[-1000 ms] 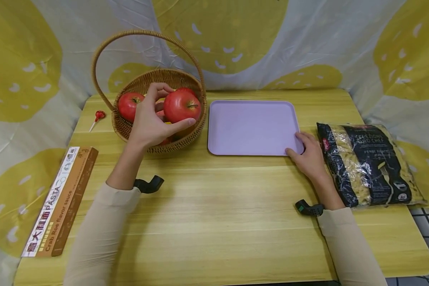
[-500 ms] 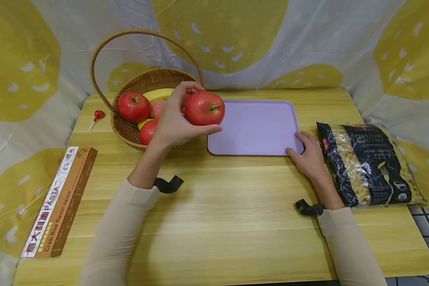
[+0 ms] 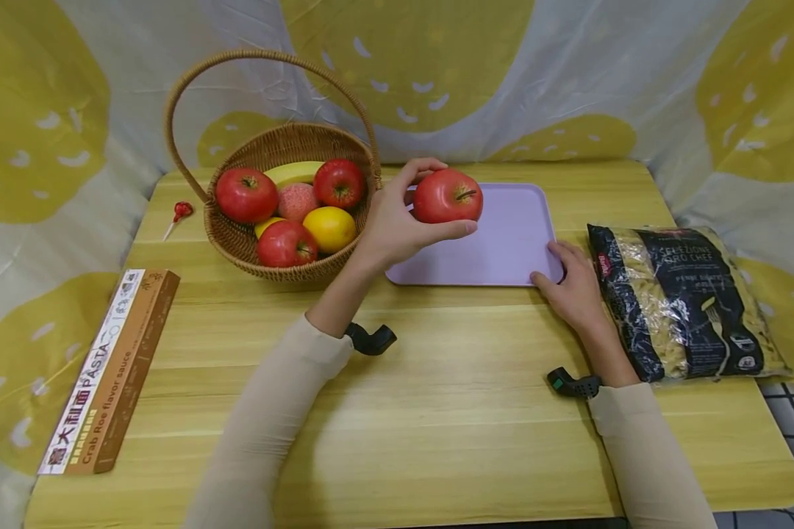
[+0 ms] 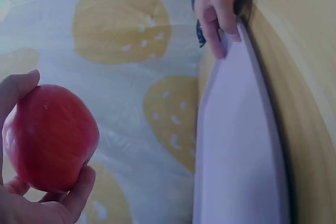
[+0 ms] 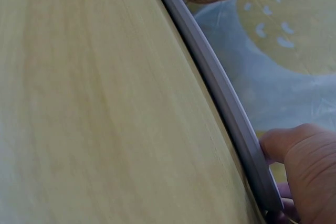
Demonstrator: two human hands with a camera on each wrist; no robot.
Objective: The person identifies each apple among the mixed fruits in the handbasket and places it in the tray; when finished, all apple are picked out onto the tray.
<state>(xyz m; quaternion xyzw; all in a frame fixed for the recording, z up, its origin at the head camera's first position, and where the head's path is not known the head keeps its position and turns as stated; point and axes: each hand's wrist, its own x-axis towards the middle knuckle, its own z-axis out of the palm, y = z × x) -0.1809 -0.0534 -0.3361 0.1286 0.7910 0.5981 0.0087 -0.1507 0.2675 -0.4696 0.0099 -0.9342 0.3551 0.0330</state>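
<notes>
My left hand (image 3: 397, 226) grips a red apple (image 3: 447, 195) between thumb and fingers, in the air above the left part of a lilac tray (image 3: 512, 246). In the left wrist view the apple (image 4: 52, 137) is clear of the tray (image 4: 236, 145). My right hand (image 3: 574, 290) holds the tray's near right corner, thumb on the front edge and fingers on the right side. The right wrist view shows the thumb against the rim (image 5: 231, 114); the other fingers are mostly hidden. A wicker basket (image 3: 271, 150) stands left of the tray.
The basket holds several fruits, among them a banana (image 3: 294, 173), a lemon (image 3: 331, 229) and red apples (image 3: 247, 195). A red lollipop (image 3: 181, 211) and a pasta box (image 3: 112, 371) lie to the left. A pasta bag (image 3: 688, 305) lies at the right.
My left hand has carried the apple rightward from over the basket to over the tray, uncovering the fruits in the basket. The right hand stays at the tray's corner.
</notes>
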